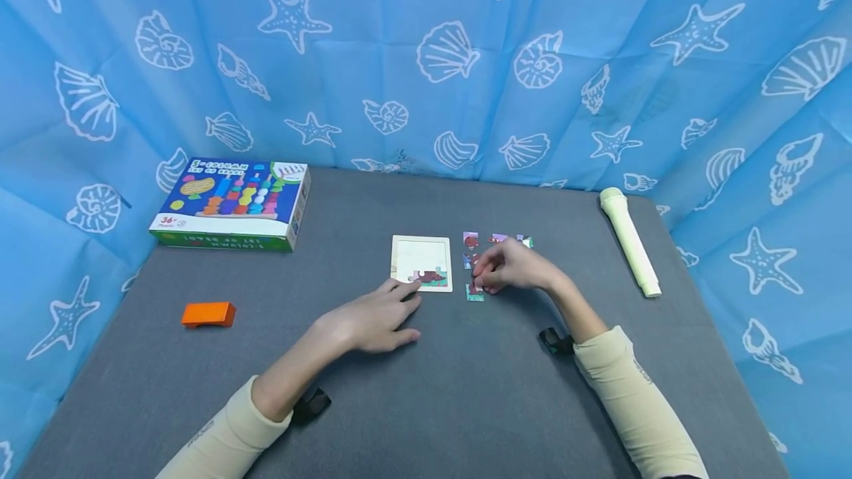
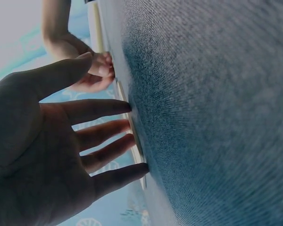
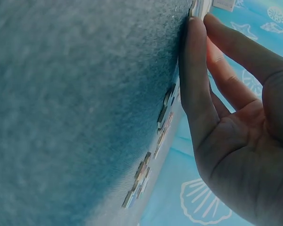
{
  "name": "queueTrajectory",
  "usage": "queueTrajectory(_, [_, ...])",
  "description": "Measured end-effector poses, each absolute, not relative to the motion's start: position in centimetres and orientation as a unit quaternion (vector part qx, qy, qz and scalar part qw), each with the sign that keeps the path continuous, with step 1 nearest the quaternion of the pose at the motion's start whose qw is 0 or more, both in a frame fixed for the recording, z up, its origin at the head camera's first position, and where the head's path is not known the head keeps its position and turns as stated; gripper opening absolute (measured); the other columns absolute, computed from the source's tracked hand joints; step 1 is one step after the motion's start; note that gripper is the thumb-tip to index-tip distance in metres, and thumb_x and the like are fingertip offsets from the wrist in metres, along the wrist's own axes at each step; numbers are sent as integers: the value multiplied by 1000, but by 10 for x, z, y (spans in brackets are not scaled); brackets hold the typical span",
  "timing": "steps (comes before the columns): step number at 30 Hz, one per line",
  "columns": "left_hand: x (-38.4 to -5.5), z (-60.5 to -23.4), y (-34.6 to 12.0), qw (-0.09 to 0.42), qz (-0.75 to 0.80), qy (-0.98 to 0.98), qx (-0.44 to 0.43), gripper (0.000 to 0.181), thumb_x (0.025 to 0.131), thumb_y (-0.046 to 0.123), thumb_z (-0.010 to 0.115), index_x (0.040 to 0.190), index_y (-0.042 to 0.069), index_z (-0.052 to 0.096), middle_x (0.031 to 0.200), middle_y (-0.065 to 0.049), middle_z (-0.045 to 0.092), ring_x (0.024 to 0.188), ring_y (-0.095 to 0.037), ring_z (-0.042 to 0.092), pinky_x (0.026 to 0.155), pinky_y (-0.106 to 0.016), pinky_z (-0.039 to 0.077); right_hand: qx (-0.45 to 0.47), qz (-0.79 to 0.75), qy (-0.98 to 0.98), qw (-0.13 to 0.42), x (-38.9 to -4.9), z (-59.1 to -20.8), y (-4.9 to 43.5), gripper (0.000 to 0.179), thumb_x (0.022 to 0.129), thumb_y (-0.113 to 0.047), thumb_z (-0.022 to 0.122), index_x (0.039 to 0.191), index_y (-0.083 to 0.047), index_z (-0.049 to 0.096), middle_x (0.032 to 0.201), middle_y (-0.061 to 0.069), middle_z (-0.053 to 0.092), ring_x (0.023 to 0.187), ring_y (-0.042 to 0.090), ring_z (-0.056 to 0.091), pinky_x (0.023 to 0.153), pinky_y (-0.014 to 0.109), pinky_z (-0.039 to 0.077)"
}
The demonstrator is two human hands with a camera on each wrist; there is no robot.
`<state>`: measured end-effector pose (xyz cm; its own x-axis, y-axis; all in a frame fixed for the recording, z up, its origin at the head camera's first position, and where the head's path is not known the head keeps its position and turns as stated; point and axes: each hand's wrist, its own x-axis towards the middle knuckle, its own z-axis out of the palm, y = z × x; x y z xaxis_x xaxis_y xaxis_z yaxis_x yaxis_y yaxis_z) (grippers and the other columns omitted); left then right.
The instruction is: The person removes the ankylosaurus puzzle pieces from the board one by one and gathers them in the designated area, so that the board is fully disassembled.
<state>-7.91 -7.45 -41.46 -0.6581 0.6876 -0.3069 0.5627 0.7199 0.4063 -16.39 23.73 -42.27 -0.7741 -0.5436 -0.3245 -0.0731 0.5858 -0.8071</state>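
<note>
A square wooden puzzle tray (image 1: 403,251) lies mid-table, with a few joined pieces (image 1: 433,277) along its lower part. My left hand (image 1: 373,318) has its fingers spread and straight, the fingertips resting at the tray's near edge; the left wrist view shows the palm (image 2: 42,155) and those fingers against the thin rim. Right of the tray, my right hand (image 1: 515,266) pinches a small puzzle piece (image 1: 475,294) between thumb and fingers, low over the cloth. In the right wrist view my right hand (image 3: 226,103) partly hides that piece. Several loose pieces (image 1: 470,240) lie around it.
A boxed bead set (image 1: 226,205) stands at the back left, with an orange block (image 1: 208,314) nearer me. Towards the right lies a pale yellow-green tube (image 1: 629,242). Behind the grey table (image 1: 426,405) hangs a blue shell-print curtain (image 1: 399,58).
</note>
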Motion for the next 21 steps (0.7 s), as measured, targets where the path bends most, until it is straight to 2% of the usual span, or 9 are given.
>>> queueTrajectory(10, [-81,-416,-74,212,153,900,348,62,112,39,60,161,1,50,178,-16,34,165,-36,32,132,-50,37,-194,-439,830,284,-165,-423,230,12,98,-1,77,106,8,77,91,21,80,75,14,75,73,34,68])
queueTrajectory(17, [-80,-413,-70,211,132,903,349,62,112,42,59,161,5,52,175,-16,39,164,-35,35,131,-51,39,-237,-403,846,255,-167,-419,213,15,99,-9,80,110,0,80,93,13,78,74,13,66,65,25,55])
queueTrajectory(21, [-79,-412,-68,201,121,904,358,62,111,43,60,161,6,52,174,-16,40,162,-34,39,130,-51,41,-259,-413,835,256,-171,-420,201,13,99,-7,77,110,1,79,93,16,78,73,14,67,64,27,57])
